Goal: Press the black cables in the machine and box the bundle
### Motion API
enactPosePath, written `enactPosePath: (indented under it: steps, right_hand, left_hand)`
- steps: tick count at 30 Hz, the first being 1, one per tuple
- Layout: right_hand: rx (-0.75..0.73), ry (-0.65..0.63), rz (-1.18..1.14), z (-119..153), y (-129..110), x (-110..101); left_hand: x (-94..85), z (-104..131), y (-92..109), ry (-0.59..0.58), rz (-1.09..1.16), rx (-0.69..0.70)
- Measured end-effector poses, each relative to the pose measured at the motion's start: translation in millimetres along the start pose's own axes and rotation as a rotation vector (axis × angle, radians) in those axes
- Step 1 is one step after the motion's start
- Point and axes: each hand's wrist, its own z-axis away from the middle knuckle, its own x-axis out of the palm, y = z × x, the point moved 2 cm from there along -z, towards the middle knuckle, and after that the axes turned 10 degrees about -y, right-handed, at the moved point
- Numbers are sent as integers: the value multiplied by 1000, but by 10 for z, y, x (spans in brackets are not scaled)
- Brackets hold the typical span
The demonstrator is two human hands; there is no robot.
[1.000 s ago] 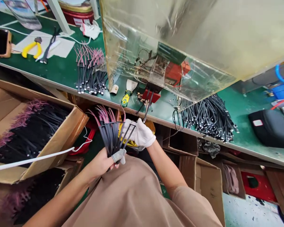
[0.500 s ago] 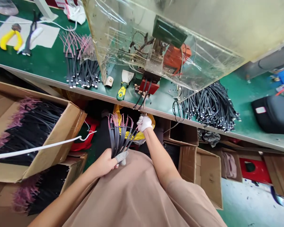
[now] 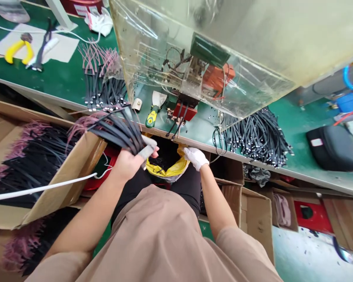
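My left hand (image 3: pixel 132 160), with grey finger coverings, is closed around a bundle of flat black cables (image 3: pixel 114 127). Their pink wire ends fan out to the left, over the edge of a cardboard box (image 3: pixel 94 152). In a white glove, my right hand (image 3: pixel 196 157) has its fingers bent together at the right rim of a yellow bag (image 3: pixel 176 169). This bag hangs open between my legs, with dark bits inside. Just beyond, two black cables stick out of the red block (image 3: pixel 187 111) of a machine behind a clear cover (image 3: pixel 155 51).
Black cables lie in one pile (image 3: pixel 255 135) right of the machine and another (image 3: pixel 104 88) on its left. A yellow-green scraper (image 3: pixel 153 113) and yellow-handled pliers (image 3: pixel 19 49) rest on the green bench. A white cord (image 3: pixel 44 190) crosses the left box; a black case (image 3: pixel 335 147) sits far right.
My left hand has risen, swinging the cable bundle from upright to leftward. My right hand has left the cables and shifted right to the yellow bag's rim. The bag's opening now shows.
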Motion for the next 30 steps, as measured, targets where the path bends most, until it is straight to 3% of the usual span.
enactPosePath:
  steps: [6, 8, 11, 14, 16, 21, 24, 30]
  right_hand:
    - [-226, -248, -298, 372, -367, -157]
    - [-303, -237, -387, 420, -524, -192]
    - [-347, -90, -417, 400, -720, -237]
    - [-319, 18, -428, 272, -869, -217]
    - [-277, 18, -438, 142, -974, -146]
    - [-258, -227, -563, -40, -1303, 129]
    - [-249, -328, -573, 152, -1367, 243]
    - [-181, -473, -478, 665, -1082, 455]
  left_hand:
    - [238, -915, -17, 113, -182, 124]
    - [329, -1159, -85, 86, -302, 71]
    - [445, -1325, -206, -19, -378, -22]
    - [505, -1247, -304, -116, -368, -65]
    - [517, -1144, -332, -148, -372, -86]
    - [534, -988, -277, -201, -355, -36]
    - [520, -811, -319, -256, -319, -10]
    - [293, -60, -612, -392, -201, -96]
